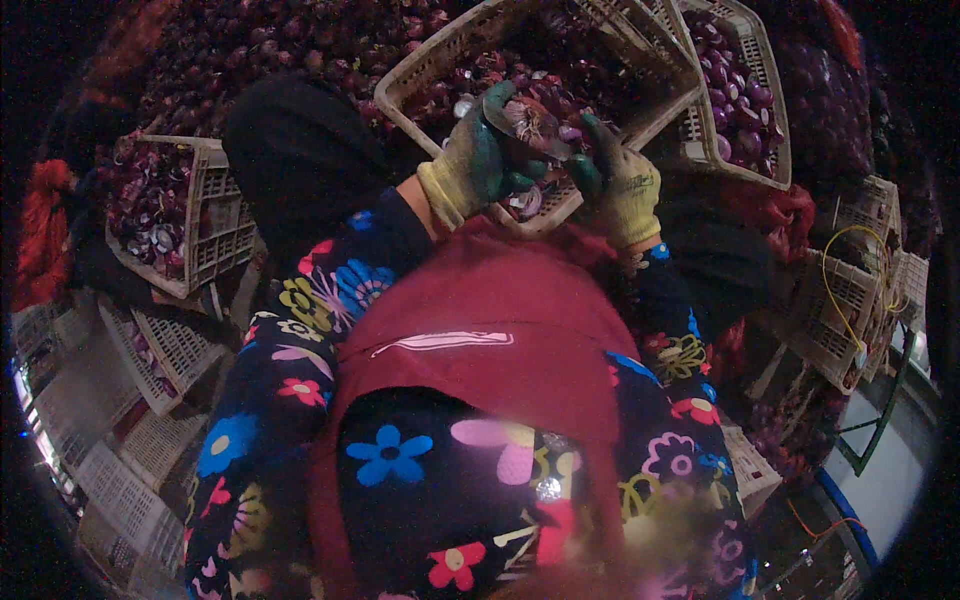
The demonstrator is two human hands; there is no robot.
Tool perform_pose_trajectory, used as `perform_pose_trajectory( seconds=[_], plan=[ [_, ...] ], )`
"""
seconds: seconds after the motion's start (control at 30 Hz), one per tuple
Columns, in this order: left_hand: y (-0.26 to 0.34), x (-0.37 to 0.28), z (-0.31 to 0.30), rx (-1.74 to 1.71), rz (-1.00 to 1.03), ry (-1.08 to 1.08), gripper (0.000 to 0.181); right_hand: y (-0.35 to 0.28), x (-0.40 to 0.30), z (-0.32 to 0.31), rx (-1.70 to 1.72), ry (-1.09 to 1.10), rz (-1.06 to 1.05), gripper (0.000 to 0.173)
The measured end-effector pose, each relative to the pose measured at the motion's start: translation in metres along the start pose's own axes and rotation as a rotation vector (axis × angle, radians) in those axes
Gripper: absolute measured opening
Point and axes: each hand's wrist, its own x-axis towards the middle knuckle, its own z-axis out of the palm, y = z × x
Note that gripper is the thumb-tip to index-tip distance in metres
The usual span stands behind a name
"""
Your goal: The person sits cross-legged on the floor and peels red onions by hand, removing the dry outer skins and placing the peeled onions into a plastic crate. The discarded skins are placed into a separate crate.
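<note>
My left hand point(476, 154), in a yellow knit glove with a green coated palm, holds a red onion point(531, 120) with its dry roots turned up. My right hand point(619, 176), gloved alike, is close beside it on the right, its fingers curled around what looks like a small knife. The knife's blade point(556, 148) reaches to the onion between the two hands; its handle is hidden by the fingers. Both hands are above the near corner of a plastic crate point(420, 71) with red onions in it. Pieces of cut onion point(525, 201) show under the hands.
Red onions point(262, 45) lie heaped beyond the crate. A second crate point(780, 127) at the right holds peeled onions. Onion skins and scraps fill a crate point(217, 202) at the left. More crates point(832, 315) and a yellow cord point(829, 262) are at the far right.
</note>
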Motion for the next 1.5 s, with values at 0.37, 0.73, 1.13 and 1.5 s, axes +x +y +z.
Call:
perform_pose_trajectory(
  seconds=[0.37, 0.73, 1.13, 1.5],
  plan=[
    [0.010, 0.006, 0.007, 0.048, -0.120, 0.099, 0.056, 0.095, -0.041, 0.058, 0.499, -0.053, 0.580, 0.043],
    [-0.008, 0.017, -0.003, 0.175, 0.033, 0.236, 0.040, -0.009, -0.011, 0.001, 0.614, -0.126, 0.157, 0.031],
    [-0.026, 0.042, -0.044, 1.176, 0.658, 0.121, 0.029, -0.041, 0.011, -0.003, 1.302, 0.048, 0.777, 0.024],
    [-0.017, 0.035, -0.008, 0.237, 0.340, 0.379, 0.021, -0.044, 0.014, 0.024, 1.508, 0.143, 0.890, 0.017]
  ],
)
